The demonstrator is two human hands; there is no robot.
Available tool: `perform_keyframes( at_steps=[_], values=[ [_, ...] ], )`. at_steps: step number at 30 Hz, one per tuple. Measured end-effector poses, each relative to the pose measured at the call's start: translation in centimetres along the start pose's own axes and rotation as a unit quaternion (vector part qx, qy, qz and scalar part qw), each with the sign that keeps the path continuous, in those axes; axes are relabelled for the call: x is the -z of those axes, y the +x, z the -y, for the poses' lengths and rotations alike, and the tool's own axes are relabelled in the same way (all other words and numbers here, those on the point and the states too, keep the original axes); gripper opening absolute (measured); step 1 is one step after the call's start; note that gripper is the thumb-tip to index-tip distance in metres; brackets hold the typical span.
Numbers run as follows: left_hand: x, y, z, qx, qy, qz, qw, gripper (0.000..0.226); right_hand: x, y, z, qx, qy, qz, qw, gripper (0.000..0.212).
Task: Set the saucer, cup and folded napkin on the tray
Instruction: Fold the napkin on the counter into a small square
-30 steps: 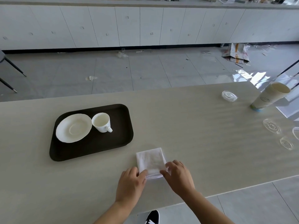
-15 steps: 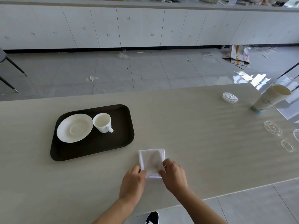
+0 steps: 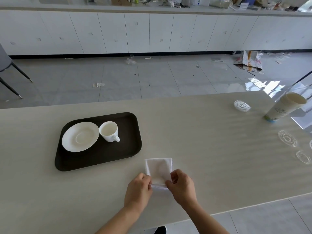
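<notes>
A dark brown tray lies on the pale table, left of centre. On it sit a white saucer at the left and a white cup beside it, handle pointing to the near right. A folded white napkin lies on the table just right of the tray's near corner. My left hand pinches the napkin's near left corner. My right hand pinches its near right corner. The near edge is slightly lifted off the table.
A stack of paper cups leans at the far right of the table. Clear plastic lids lie near it, with more lids along the right edge. The table's near edge runs just below my wrists.
Both hands have drawn closer together on the napkin's near edge and closed into a pinch. The napkin now looks narrower. Tray, saucer and cup have not moved.
</notes>
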State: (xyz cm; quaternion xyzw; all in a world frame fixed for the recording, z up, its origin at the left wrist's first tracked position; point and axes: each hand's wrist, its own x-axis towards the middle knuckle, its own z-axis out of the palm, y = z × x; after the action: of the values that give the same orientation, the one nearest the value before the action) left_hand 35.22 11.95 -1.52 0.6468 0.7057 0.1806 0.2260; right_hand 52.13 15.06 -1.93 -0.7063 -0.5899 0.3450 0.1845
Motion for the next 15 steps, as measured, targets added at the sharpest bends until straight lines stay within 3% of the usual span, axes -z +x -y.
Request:
perform_keyframes(
  at_steps=[9, 15],
  values=[
    [2.3, 2.4, 0.8, 0.038, -0.06, -0.094, 0.993, 0.018, -0.3, 3.1, 3.9, 0.033, 0.059, -0.005, 0.998, 0.016],
    [4.1, 5.8, 1.7, 0.129, -0.125, -0.147, 0.973, 0.023, -0.6, 6.3, 8.3, 0.064, 0.066, -0.001, 0.996, 0.015]
  ],
)
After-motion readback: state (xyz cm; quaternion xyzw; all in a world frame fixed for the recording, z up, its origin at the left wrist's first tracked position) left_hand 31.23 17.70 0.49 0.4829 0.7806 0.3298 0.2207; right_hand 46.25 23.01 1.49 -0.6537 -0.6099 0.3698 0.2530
